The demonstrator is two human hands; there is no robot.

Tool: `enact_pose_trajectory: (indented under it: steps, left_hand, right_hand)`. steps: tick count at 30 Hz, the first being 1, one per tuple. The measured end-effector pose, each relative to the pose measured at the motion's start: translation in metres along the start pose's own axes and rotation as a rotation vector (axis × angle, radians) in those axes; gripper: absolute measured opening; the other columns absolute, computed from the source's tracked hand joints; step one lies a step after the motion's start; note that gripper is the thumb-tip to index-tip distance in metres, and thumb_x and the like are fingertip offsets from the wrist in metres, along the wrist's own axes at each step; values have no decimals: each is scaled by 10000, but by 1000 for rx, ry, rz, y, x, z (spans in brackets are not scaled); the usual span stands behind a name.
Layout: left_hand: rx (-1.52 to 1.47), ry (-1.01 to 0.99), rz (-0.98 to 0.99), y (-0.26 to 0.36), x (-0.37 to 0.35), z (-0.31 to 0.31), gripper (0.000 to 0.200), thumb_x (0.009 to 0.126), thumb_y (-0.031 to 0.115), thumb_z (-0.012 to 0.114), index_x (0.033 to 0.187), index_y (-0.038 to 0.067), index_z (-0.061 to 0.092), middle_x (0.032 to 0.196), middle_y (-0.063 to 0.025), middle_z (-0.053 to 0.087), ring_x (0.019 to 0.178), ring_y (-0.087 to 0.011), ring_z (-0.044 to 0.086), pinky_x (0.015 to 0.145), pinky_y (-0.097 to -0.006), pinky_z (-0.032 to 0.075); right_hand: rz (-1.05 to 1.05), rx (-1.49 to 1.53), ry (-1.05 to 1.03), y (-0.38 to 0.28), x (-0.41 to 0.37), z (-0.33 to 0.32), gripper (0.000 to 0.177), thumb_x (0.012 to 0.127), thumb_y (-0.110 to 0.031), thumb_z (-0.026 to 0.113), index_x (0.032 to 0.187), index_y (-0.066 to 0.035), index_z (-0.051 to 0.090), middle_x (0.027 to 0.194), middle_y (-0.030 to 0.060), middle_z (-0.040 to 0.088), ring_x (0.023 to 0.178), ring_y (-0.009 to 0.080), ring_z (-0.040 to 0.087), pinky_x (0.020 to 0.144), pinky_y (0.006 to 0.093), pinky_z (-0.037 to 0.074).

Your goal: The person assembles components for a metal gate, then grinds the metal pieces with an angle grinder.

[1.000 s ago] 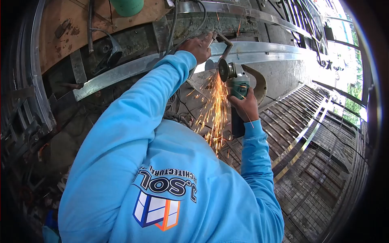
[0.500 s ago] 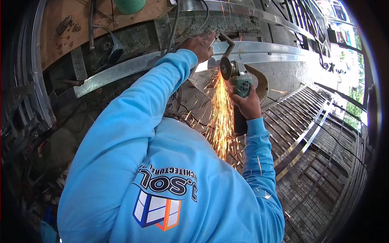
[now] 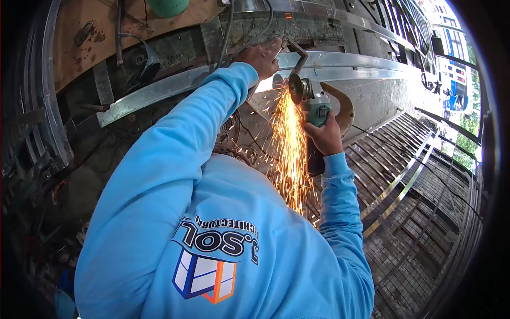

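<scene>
My right hand [image 3: 326,135] is closed around the green and black body of an angle grinder [image 3: 317,111]. Its disc [image 3: 297,89] meets metal close to a long silver metal tube [image 3: 159,87]; the exact contact point is hidden by glare. Orange sparks [image 3: 289,154] pour from it toward my body. My left hand [image 3: 260,59], fingers bent, grips a thin metal piece at the tube, left of the disc; much of that piece is hidden. Just beyond these fingers an angled metal bar [image 3: 300,61] rests across the tube.
Barred metal frames [image 3: 393,154] lie at the right. A brown board [image 3: 79,42] carries a green container [image 3: 169,6] and a padlock [image 3: 83,33] at upper left. A dark cable [image 3: 229,37] runs behind my left hand. More metal lengths [image 3: 372,34] stretch along the back.
The grinder and both hands keep nearly the same position. The spark stream looks a little wider and brighter. My view has shifted very slightly.
</scene>
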State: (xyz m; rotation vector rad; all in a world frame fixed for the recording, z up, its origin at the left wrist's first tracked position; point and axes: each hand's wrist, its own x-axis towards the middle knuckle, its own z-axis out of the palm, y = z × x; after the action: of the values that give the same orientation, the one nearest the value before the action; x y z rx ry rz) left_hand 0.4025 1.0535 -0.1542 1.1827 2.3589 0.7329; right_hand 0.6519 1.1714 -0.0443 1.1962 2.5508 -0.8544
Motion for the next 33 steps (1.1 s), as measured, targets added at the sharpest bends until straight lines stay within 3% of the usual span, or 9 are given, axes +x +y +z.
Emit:
enact_pose_trajectory:
  steps: [3, 6, 14, 17, 20, 33]
  left_hand:
    - [-16, 4, 12, -1, 1, -1, 662, 919, 324, 548, 1520, 103, 379, 1455, -169, 517, 1238, -352, 583, 1053, -443, 483]
    - [-23, 76, 61, -5, 1, 4, 665, 918, 332, 553, 1518, 103, 382, 1449, -169, 524, 1234, -354, 586, 1052, -442, 483]
    - [-33, 122, 73, -2, -1, 1, 700, 918, 361, 558, 1547, 155, 331, 1344, -212, 597, 1148, -393, 631, 1020, -466, 506]
    - [0, -26, -62, 11, -6, -18, 712, 910, 377, 570, 1554, 203, 319, 1260, -234, 640, 1099, -428, 645, 993, -496, 520]
    - [-18, -49, -91, 10, -4, -16, 706, 910, 390, 570, 1552, 227, 327, 1183, -247, 668, 1066, -443, 653, 970, -514, 527]
    - [62, 87, 47, 5, -9, -1, 655, 915, 336, 565, 1524, 180, 382, 1051, -278, 680, 959, -428, 675, 922, -511, 537]
  right_hand:
    - [27, 0, 7, -9, -3, -3, 740, 705, -370, 790, 1223, 73, 503, 1041, 269, 674, 978, 411, 670, 863, 441, 518]
    - [-132, 44, 34, 13, 1, 3, 796, 708, -416, 808, 1245, 67, 474, 1032, 271, 692, 967, 435, 683, 849, 440, 533]
    - [-1, -17, 27, 18, -8, 16, 742, 689, -388, 807, 1202, 34, 476, 999, 283, 689, 946, 451, 680, 832, 480, 531]
    - [-8, -21, 23, 19, -23, 18, 695, 678, -377, 812, 1143, 19, 480, 962, 284, 681, 918, 463, 675, 814, 493, 528]
    - [8, 11, 10, 19, -34, 9, 684, 676, -369, 812, 1131, 20, 481, 947, 280, 676, 902, 464, 671, 803, 496, 525]
    - [2, 14, 54, 5, -27, 8, 649, 682, -326, 808, 1125, 24, 487, 946, 279, 672, 903, 463, 667, 804, 493, 527]
